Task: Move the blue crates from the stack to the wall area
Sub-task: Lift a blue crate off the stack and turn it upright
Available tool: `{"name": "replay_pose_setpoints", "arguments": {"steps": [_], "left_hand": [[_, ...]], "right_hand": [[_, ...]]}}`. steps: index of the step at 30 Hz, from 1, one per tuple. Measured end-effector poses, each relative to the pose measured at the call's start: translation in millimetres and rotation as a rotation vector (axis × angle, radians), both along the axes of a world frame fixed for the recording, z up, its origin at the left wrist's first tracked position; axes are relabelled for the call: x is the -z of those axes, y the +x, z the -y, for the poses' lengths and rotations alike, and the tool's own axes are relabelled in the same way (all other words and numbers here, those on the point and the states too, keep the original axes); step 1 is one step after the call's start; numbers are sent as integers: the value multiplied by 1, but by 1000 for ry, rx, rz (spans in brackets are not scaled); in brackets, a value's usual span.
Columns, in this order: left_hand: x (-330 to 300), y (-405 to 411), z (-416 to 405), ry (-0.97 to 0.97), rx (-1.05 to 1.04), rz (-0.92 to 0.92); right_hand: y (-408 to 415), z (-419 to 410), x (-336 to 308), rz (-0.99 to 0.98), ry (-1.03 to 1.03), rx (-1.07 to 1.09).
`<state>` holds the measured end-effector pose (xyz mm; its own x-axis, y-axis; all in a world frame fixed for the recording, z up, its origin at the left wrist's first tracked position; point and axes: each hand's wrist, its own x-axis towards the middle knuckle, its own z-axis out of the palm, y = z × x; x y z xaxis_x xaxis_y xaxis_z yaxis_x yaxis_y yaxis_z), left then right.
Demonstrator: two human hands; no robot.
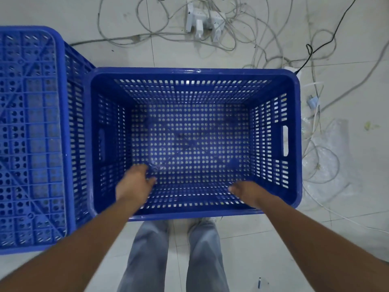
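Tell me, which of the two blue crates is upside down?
The left crate: its ribbed underside faces up. The centre crate, where both hands reach in over the near rim, is open side up, showing its empty inside.

The setting is an indoor utility or storage room. Indicators: a pale tiled floor (273, 239) with visible grout lines, white power strips (202, 22) lying on it amid tangled loose cables (263, 39), and perforated blue plastic crates (189, 73) standing directly on the tiles.

Upturned crate (31, 133) cut off at left edge, hands' fingertips – blurred, feet hidden behind open crate (193, 216).
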<state>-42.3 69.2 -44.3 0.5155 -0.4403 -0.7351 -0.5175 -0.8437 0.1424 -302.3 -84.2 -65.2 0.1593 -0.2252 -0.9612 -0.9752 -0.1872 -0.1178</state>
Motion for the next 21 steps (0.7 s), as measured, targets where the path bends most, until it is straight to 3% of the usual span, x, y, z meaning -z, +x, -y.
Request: {"name": "replay_pose_setpoints", "arguments": {"steps": [4, 6, 8, 13, 17, 21], "left_hand": [[-5, 74, 15, -53, -217, 319], [-1, 102, 19, -3, -332, 309], [4, 120, 22, 42, -444, 187], [18, 132, 19, 15, -650, -4], [32, 136, 14, -75, -772, -72], [45, 148, 2, -141, -980, -151]], "right_hand": [[-3, 54, -12, 114, -499, 160], [-10, 76, -18, 66, -714, 180], [-18, 91, -22, 1, -801, 194], [-33, 115, -20, -76, -794, 365], [-33, 123, -5, -36, -641, 724], [-37, 129, 8, 8, -634, 972]]}}
